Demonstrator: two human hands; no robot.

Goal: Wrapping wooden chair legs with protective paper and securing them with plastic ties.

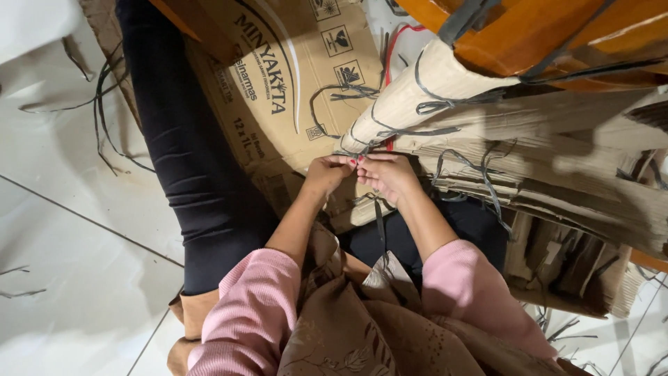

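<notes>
Fingers of the left hand [327, 174] and the right hand [386, 174] meet tip to tip, pinching the dark plastic strap [379, 132] where it crosses the lower end of the cardboard-wrapped furniture leg [417, 97]; both sets of fingers are curled and pressed together around the strap, and a loose tail of it hangs down just below them. The step in hand appears to be knotting or working the strap at the wrap's end (which of the two cannot be told); the next move would call for a firm pinch and steady tension on the strap. Just beyond and left of the fingers lies a flattened brown carton [292, 76] bearing dark print and small square handling symbols. Right of the fingers runs layered corrugated cardboard [557, 174] laced with more straps, with orange-brown varnished wood [529, 35] above. Farther left, scrap strap pieces [104, 104] lie on the white tiled floor [62, 292].
</notes>
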